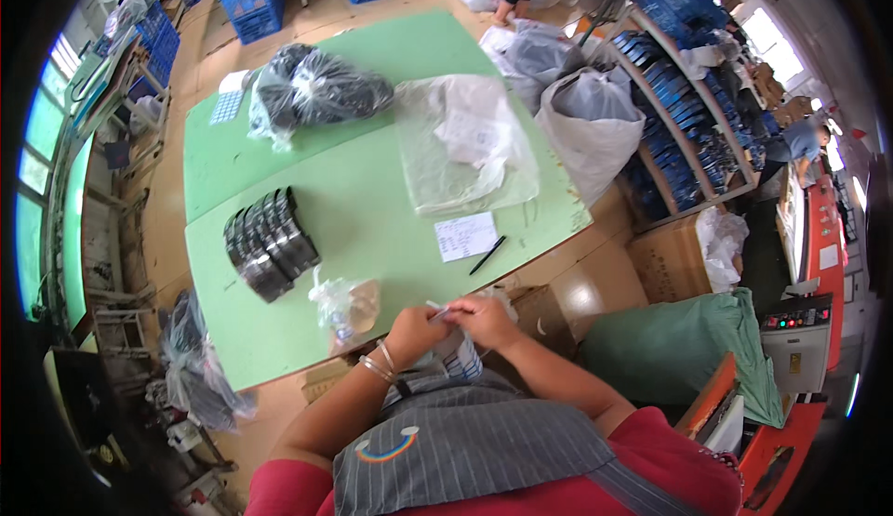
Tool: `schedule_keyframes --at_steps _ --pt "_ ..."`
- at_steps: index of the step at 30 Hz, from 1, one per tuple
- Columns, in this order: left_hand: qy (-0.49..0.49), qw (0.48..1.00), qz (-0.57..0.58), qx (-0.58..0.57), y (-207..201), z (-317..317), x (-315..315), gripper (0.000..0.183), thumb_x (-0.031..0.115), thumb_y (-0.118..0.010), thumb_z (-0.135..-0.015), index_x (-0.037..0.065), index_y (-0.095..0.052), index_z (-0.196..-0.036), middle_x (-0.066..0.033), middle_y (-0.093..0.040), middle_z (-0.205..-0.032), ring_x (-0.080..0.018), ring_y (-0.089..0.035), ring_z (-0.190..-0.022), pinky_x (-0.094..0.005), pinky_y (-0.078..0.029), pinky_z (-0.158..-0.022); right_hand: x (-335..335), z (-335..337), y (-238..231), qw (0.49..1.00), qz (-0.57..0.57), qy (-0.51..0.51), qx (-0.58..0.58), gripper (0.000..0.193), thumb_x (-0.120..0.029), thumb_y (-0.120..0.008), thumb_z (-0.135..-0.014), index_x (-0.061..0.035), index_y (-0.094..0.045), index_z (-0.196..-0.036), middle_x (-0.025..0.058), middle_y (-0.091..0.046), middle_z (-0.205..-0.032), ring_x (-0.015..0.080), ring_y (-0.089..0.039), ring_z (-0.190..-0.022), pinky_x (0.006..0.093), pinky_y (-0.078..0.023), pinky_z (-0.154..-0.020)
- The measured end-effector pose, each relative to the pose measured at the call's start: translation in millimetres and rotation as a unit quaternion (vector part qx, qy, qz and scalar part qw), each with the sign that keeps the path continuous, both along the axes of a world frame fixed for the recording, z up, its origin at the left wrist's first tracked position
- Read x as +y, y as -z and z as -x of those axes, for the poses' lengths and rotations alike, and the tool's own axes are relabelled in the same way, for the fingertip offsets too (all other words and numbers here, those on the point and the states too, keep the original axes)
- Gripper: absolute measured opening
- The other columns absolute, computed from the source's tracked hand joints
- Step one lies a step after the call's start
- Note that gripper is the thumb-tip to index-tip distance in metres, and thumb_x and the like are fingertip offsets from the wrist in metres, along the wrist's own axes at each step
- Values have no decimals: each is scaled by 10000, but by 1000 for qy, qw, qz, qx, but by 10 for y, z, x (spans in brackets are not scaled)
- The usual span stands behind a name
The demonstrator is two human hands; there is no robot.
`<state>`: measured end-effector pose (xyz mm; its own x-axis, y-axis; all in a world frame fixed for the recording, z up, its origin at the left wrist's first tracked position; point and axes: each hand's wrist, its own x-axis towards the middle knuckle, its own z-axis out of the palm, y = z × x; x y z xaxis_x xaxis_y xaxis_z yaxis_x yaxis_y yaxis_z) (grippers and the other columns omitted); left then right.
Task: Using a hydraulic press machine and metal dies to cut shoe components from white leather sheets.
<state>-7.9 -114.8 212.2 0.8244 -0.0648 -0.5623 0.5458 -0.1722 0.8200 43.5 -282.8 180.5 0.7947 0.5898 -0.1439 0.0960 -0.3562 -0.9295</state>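
Close to my apron, at the table's near edge, both hands come together. My left hand [416,337] and my right hand [484,321] are closed, fingertips nearly touching, on a small pale strip [437,311]; its exact kind is too small to tell. Just below them hangs a white sheet with blue squares [462,360], partly hidden by my hands. A crumpled clear plastic bag [346,306] lies on the table left of my hands. Ahead of them are a handwritten paper [466,236] and a black pen [487,256].
On the green table [372,181] are a stack of black curved glossy pieces [271,244], a clear bag of dark items [321,88], a large clear bag [465,144] and a blue-squared sheet [226,107]. White sacks [591,125] and a green sack [665,353] stand to the right.
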Motion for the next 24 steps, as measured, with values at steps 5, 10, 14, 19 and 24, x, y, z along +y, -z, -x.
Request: schedule_keyframes --at_steps 5,10,14,19,24 --pt "91 993 -71 6 137 182 12 229 113 -638 -743 -43 -655 -909 -49 -622 -702 -85 -533 -631 -257 -447 -578 -12 89 -78 996 27 -55 -65 186 -153 -654 -777 -27 -658 -914 127 -647 -840 290 -616 -780 344 -485 -691" --pt "46 999 11 23 233 188 -1 227 92 -630 -768 -53 -649 -942 -55 -648 -779 -100 -572 -698 -261 -474 -646 -7 111 -90 990 21 -58 -126 151 -132 -601 -824 -21 -646 -916 127 -636 -868 279 -612 -783 332 -481 -679" --pt "47 998 32 32 206 146 4 224 81 -616 -807 -59 -636 -980 -63 -658 -832 -108 -587 -743 -255 -478 -694 -9 96 -74 993 28 -21 -116 151 -136 -570 -846 -20 -639 -913 137 -630 -848 286 -611 -768 339 -477 -670" --pt "33 993 103 42 231 93 2 238 70 -612 -815 -55 -621 -1018 -62 -657 -876 -114 -589 -773 -258 -478 -714 -21 9 -60 996 32 14 -79 154 -147 -566 -856 -14 -623 -909 148 -627 -796 265 -618 -738 322 -473 -641" --pt "-55 983 164 63 490 -73 106 246 45 -611 -809 -40 -607 -1040 -72 -653 -894 -145 -607 -781 -265 -485 -713 -146 -106 -66 978 -9 201 50 155 -160 -533 -903 -20 -598 -925 98 -629 -769 155 -587 -642 283 -474 -586"
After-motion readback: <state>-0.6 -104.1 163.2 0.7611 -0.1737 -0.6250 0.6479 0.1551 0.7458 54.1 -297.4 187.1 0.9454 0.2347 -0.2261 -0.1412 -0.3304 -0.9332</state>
